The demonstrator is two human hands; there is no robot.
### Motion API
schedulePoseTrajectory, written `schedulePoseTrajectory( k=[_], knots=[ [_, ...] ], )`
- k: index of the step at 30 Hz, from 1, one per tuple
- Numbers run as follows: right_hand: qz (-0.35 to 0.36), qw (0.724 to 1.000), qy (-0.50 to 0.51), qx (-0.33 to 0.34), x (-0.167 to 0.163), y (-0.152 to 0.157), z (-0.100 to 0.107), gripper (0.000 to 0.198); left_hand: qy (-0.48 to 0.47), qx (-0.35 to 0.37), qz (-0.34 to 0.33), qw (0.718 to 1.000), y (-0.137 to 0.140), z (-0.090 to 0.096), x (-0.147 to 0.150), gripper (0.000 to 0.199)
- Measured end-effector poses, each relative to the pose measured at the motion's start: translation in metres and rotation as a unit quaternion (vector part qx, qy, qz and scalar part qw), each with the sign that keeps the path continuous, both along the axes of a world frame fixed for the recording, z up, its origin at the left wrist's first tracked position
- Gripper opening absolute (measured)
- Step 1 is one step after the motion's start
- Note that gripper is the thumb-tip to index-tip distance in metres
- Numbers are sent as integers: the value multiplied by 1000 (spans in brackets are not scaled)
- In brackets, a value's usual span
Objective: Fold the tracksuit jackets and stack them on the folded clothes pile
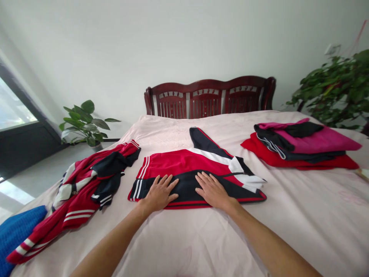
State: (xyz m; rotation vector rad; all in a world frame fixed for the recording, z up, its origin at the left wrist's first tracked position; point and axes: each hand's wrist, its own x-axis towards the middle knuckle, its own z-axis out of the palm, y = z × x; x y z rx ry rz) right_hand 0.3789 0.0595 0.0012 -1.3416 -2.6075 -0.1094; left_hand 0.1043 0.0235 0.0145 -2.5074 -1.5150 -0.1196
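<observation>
A red, navy and white track jacket (pixel 175 161) lies partly folded on the bed in front of me, its collar to the right and its striped hem to the left. The near sleeve is laid across the body, while the far navy sleeve (pixel 201 139) sticks out towards the headboard. My left hand (pixel 161 192) rests flat on the navy sleeve close to the hem, fingers spread. Flat on the same sleeve nearer the collar is my right hand (pixel 212 189), also with outstretched fingers. Neither hand grips the cloth.
Left of the jacket lies a crumpled red and navy garment (pixel 83 181), beside blue cloth (pixel 20 234). A stack of folded clothes (pixel 300 144) sits on the right. Pale pink bedding (pixel 184 242) covers the bed, with a wooden headboard (pixel 207 96) behind. Plants (pixel 86 123) flank it.
</observation>
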Motion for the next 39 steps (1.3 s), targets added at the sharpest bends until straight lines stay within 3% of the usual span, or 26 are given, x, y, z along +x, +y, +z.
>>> schedulePoseTrajectory(
  k=[5,10,26,39],
  knots=[
    [-32,999,5,10,28,0,-6,58,11,2,22,1000,0,2,-48,60],
    [-83,996,12,30,62,2,-14,57,-64,21,64,996,-5,-5,-73,61],
    [-131,991,11,11,68,2,-12,58,-121,45,91,987,-10,-9,-70,55],
    [-135,991,22,0,68,1,-13,59,-118,25,109,987,-8,-8,-68,54]
  ],
)
